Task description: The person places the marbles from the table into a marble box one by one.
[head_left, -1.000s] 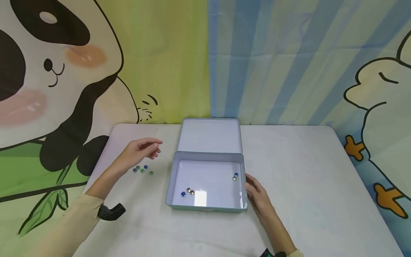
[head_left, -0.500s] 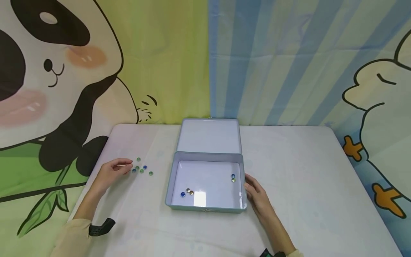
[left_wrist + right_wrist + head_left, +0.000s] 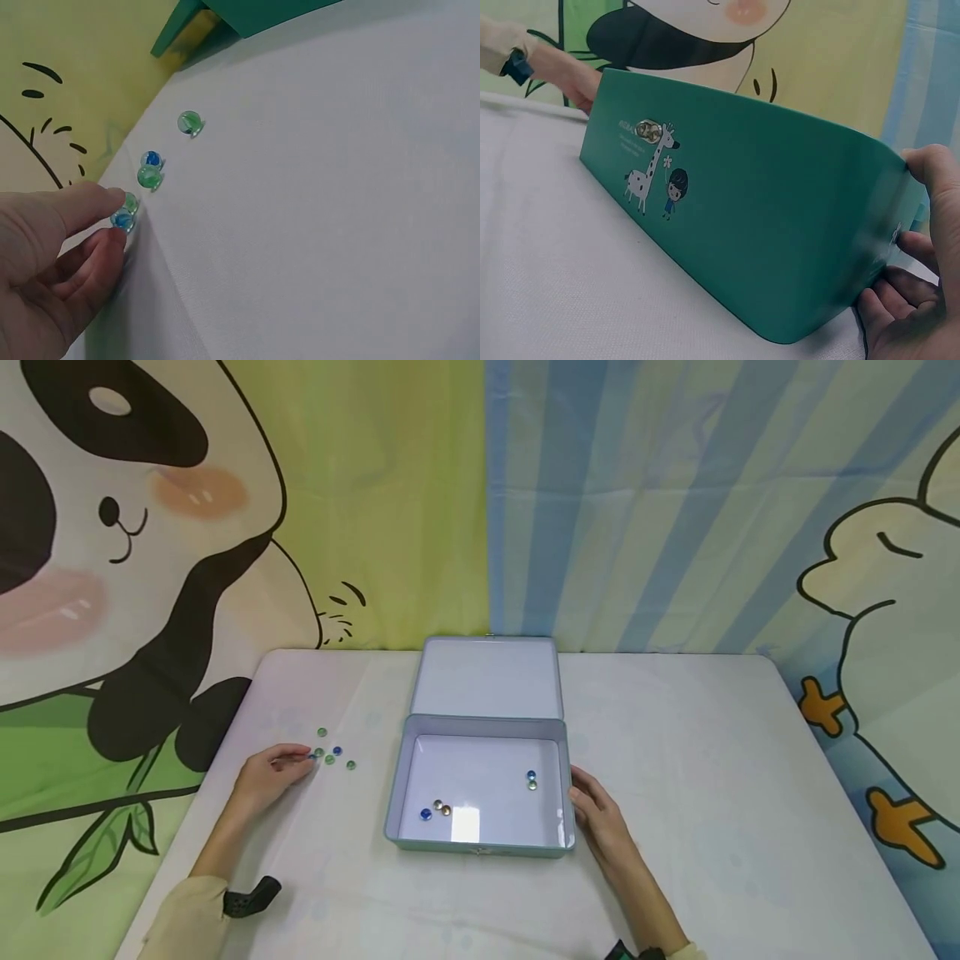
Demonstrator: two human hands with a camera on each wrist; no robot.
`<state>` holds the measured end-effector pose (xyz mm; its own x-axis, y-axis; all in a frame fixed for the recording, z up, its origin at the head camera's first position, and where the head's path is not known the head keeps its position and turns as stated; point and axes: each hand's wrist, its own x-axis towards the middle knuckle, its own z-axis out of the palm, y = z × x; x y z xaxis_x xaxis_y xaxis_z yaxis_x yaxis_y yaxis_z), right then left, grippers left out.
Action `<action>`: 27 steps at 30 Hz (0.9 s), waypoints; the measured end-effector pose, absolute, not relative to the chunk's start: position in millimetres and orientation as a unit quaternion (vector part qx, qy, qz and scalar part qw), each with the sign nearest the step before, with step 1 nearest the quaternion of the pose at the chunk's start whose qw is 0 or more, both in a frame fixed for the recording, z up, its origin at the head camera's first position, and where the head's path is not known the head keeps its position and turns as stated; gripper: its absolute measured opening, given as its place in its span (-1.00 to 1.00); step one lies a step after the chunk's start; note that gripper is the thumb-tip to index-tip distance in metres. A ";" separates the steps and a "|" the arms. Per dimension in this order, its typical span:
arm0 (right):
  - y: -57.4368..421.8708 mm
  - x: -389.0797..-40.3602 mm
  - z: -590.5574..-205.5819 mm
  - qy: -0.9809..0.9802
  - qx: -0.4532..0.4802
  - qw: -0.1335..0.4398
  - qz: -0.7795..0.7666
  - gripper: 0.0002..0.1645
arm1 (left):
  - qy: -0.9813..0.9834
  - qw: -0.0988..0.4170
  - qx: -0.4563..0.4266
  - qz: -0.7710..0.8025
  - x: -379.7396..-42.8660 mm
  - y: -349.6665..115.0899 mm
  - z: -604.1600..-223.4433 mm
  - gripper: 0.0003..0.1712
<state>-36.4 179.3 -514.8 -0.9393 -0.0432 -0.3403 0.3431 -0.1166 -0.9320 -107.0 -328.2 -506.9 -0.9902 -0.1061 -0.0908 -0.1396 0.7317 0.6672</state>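
Observation:
My left hand (image 3: 273, 775) is at the left of the table, its thumb and fingertips on either side of a blue marble (image 3: 121, 219), pinching it. Close by lie several glass marbles, among them a green marble (image 3: 351, 765) and another blue marble (image 3: 337, 750). My right hand (image 3: 607, 822) rests against the right side of a green tin box (image 3: 742, 195), fingers bent lightly along the wall. The box stands with its lid (image 3: 486, 677) tipped back. Inside, two marbles (image 3: 532, 780) sit toward the right, and several more, including a blue marble (image 3: 426, 814), at front left.
A white cloth covers the table (image 3: 697, 760). Behind it hangs a printed curtain (image 3: 637, 502) with a panda and stripes. The box's front wall (image 3: 667, 172) carries a giraffe picture and a metal clasp (image 3: 649, 131).
The left hand has moved back and down to the marbles, leaving a green marble behind the group. Inside the box, the right-hand pair has rolled left. The right hand stays at the box.

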 end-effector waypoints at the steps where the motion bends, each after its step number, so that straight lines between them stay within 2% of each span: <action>1: 179.3 -36.2 -514.6 0.652 0.117 0.130 -0.738 -0.31 | 0.932 0.023 -0.068 0.355 -108.0 -327.2 -507.0 -0.56; 11: 180.0 -36.6 -515.4 0.653 0.109 0.135 -0.737 -0.32 | 0.941 0.029 -0.096 0.323 -109.8 -319.9 -502.8 -0.65; 22: 181.0 -37.3 -514.9 0.651 0.103 0.138 -0.739 -0.30 | 0.952 -0.001 -0.073 0.297 -107.5 -313.4 -493.5 -0.72; 27: 180.4 -36.8 -514.5 0.654 0.109 0.137 -0.736 -0.31 | 0.954 0.009 -0.069 0.291 -105.8 -314.4 -494.3 -0.72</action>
